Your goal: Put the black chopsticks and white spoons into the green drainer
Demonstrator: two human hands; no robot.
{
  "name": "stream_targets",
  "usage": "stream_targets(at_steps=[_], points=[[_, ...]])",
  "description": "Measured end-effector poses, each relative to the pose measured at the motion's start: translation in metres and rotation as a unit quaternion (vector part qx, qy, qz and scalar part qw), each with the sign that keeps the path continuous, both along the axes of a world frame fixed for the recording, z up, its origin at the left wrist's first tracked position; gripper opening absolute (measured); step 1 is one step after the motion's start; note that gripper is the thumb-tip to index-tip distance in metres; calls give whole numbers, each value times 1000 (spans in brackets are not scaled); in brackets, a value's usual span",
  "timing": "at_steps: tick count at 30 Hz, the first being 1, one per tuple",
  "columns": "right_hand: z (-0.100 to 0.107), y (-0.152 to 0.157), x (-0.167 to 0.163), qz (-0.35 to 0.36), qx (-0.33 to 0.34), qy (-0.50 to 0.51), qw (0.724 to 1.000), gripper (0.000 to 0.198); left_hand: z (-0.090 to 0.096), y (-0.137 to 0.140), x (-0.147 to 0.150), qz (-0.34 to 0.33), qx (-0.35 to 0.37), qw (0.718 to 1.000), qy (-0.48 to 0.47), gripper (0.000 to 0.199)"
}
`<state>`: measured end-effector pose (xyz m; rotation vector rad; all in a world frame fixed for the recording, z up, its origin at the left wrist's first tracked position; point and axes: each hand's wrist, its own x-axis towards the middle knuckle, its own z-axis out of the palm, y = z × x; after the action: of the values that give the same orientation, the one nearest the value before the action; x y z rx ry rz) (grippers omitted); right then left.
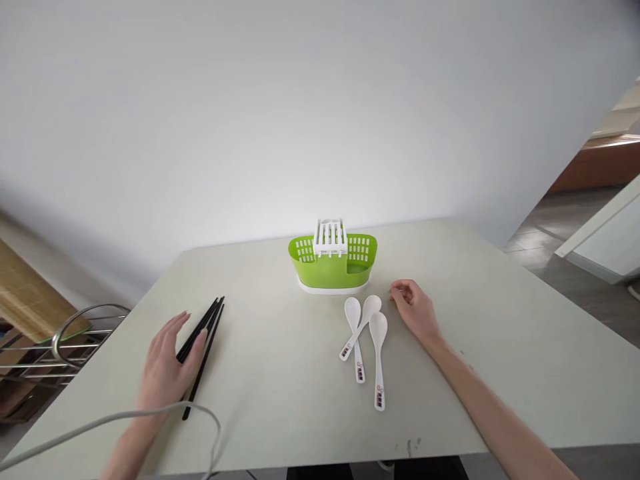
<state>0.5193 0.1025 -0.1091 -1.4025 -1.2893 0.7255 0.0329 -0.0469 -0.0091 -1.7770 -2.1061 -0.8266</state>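
My left hand [170,360] hovers over or rests at a bunch of black chopsticks [209,333] on the left of the table. Its thumb and fingers are spread, and it covers part of the bunch. Three white spoons [379,353] lie near the middle, two of them crossed, with printed labels on their handles. Just right of the spoon bowls, my right hand [413,308] rests on the table, fingers curled in and nothing visible in them. Behind the spoons stands a green cutlery basket [331,270] with a white slatted piece [330,237] across its middle.
A grey cable [115,417] crosses the lower left in front of my left wrist. The pale table [280,393] meets a white wall [300,120] at the back. A metal rack [75,347] stands beyond the left edge.
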Motion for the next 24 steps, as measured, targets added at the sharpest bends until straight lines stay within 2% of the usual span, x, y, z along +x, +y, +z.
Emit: stream_targets(at_steps=[3, 6, 10, 15, 20, 24], points=[[1, -1, -1, 2, 0, -1, 1000, 23, -10, 0, -58, -15, -133, 991, -28, 72], [2, -1, -1, 6, 2, -3, 1000, 23, -25, -2, -80, -68, -184, 980, -34, 80], [2, -1, 1, 7, -2, -6, 1000, 21, -39, -3, -71, -85, -197, 977, 6, 82], [2, -2, 0, 11, -9, -6, 1000, 22, -48, 5, -61, -137, -210, 966, 68, 67], [4, -2, -1, 11, -11, -3, 1000, 22, -61, 11, -60, -136, -213, 964, 80, 62], [4, -1, -2, 10, -14, -5, 1000, 22, -69, 14, -42, -126, -211, 966, 85, 64]])
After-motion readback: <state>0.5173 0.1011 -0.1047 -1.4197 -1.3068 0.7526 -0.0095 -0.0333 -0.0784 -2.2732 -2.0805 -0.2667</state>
